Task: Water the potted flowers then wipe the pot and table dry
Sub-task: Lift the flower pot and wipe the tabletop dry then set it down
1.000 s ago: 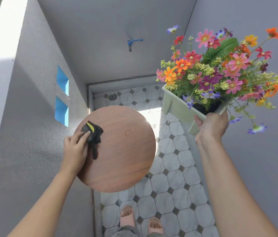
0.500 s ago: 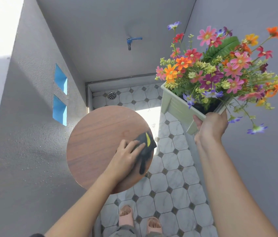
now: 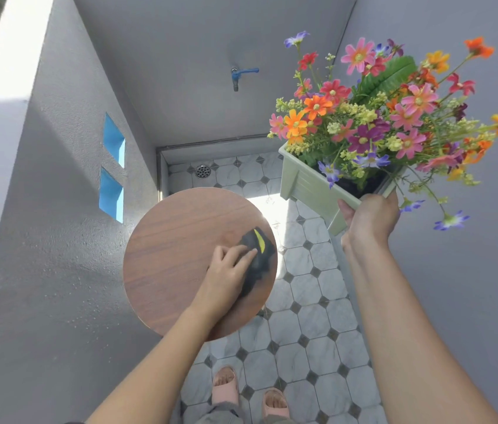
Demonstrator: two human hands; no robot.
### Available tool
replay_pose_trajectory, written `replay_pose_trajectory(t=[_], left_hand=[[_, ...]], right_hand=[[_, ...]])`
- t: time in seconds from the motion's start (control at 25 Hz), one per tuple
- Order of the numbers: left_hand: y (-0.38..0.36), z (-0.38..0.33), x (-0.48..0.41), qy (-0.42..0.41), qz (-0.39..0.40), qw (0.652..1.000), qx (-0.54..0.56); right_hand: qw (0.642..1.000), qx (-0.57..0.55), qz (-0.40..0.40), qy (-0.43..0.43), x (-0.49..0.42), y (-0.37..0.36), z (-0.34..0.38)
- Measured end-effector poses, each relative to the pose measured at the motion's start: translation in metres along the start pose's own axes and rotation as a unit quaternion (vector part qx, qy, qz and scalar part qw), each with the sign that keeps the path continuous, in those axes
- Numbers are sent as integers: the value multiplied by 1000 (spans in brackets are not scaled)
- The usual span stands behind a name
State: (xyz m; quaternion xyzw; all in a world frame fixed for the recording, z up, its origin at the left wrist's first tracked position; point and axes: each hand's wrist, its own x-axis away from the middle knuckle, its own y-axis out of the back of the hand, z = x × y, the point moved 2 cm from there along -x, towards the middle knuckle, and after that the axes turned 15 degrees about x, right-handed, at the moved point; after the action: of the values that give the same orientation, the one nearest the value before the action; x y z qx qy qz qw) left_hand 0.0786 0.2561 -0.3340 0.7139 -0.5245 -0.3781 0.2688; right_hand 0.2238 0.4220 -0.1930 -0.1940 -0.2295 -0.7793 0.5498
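A round wooden table [image 3: 174, 249] stands below me. My left hand [image 3: 226, 270] presses a black cloth with a yellow patch [image 3: 258, 255] flat onto the table's right side. My right hand [image 3: 370, 218] grips the near corner of a pale green rectangular pot [image 3: 306, 182] and holds it up in the air, right of the table and tilted. The pot is full of colourful flowers [image 3: 376, 117] in pink, orange, red and purple.
A blue tap [image 3: 241, 75] sticks out of the grey back wall. A floor drain [image 3: 202, 171] sits in the tiled floor [image 3: 312, 325] behind the table. Grey walls close in on the left and right. My feet in pink sandals [image 3: 249, 393] stand just before the table.
My left hand has swept the cloth from the table's left edge across to its right side and now holds it there. The pot stays raised in my right hand.
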Motion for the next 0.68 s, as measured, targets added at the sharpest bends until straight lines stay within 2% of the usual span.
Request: replay_pose_trajectory(t=[0.08,0.16,0.24,0.32,0.4,0.52,0.68], left_hand=[[2,-12,41,-46,49,998,1],[23,3,68,-53,33,998,-30],[51,40,68,28,-53,997,-53],[78,87,42,159,-143,974,-69],[89,120,-3,226,-172,957,-63],[67,123,-71,166,-122,978,-36],[12,59,-97,-31,-11,999,-8]], right_hand=[[1000,0,0,-5,0,-1,0],[1000,0,-3,-10,-3,-1,-1],[1000,8,-3,-8,-5,0,-1],[1000,17,-4,-3,-5,3,-1],[1000,18,-6,1,-2,5,-1],[1000,23,-6,-2,1,7,-3],[1000,26,0,1,3,7,-6]])
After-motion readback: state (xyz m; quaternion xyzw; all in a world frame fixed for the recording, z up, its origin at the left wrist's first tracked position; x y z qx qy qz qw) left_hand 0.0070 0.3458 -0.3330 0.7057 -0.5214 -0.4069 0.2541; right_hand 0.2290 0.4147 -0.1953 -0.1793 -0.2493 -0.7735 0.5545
